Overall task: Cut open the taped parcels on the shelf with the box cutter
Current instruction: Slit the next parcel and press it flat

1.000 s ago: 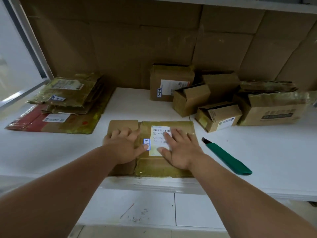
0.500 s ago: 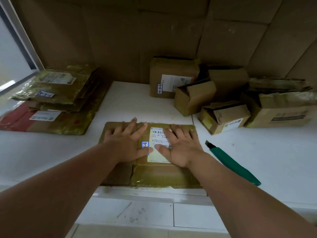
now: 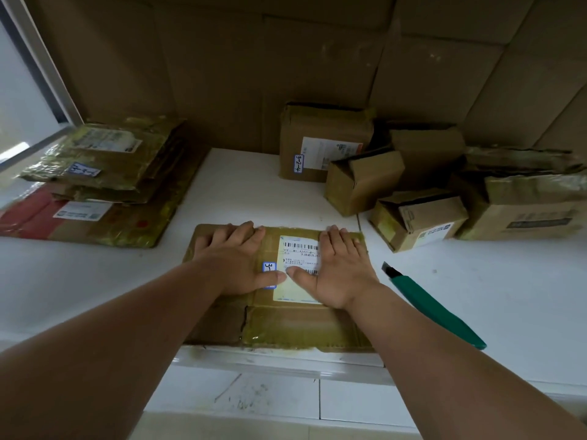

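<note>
The flat brown cardboard parcel (image 3: 279, 322) is gleaming under glossy yellowish tape (its white paper label (image 3: 298, 265) looking matt); the green plastic box cutter (image 3: 435, 308) is lying smooth on the smooth white shelf (image 3: 508, 296).

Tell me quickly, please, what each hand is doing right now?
Left hand: open, pressed flat on the flat brown taped cardboard parcel.
Right hand: open, flat on the same parcel.

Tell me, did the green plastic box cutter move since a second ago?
No. The green plastic box cutter lies on the white shelf just right of the flat taped cardboard parcel, as before; only the camera shifted.
</note>
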